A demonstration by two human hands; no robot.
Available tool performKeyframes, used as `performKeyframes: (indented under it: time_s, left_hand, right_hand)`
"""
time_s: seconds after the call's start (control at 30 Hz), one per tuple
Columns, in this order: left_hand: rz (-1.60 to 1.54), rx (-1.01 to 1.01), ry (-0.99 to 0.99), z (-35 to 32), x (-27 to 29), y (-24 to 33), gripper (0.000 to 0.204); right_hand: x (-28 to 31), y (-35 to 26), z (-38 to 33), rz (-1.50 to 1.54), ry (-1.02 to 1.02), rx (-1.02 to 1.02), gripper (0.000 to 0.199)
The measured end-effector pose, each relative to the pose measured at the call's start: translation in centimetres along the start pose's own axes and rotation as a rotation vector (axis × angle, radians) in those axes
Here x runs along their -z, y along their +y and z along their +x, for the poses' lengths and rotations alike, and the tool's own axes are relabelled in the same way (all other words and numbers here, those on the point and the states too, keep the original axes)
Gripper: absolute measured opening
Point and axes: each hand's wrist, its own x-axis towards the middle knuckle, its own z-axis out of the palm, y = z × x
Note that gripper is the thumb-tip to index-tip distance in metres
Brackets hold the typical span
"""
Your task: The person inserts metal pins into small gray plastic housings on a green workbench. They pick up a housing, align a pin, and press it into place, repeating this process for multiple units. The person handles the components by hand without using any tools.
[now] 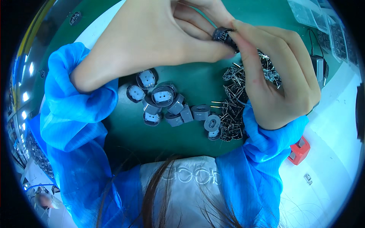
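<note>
Near the top of the view, my left hand [163, 36] and my right hand [277, 72] meet over a small dark rounded part [224, 37] with pale markings. My left hand's thumb and fingers grip it from the left. The thumb and forefinger of my right hand pinch its right edge. Below my left hand, several grey rounded housings [162, 95] lie on the green mat [167, 140], some showing pale inner faces with small holes. Beneath and beside my right hand spreads a pile of small dark parts with shiny metal pins [232, 114], partly hidden by that hand.
A red block-shaped object [299, 151] sits on the white surface at right. Clear plastic bins [323, 19] stand at the upper right, near a dark device [319, 68]. A small round dark part [75, 18] lies at the upper left. Blue sleeves cover both my forearms.
</note>
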Motion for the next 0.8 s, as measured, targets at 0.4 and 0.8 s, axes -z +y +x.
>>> performKeyframes:
  time_s: [0.4,0.8]
  left_hand:
    - [0.009,0.135,0.121,0.2,0.2,1.4,0.039]
    - [0.626,-0.291,0.509,1.3,3.6,-1.5,0.028]
  right_hand:
    - [-0.9,-0.9,-0.6,0.491,-0.081,-0.382,0.03]
    - [0.3,1.9,-0.1,0.473,-0.109,-0.647,0.037]
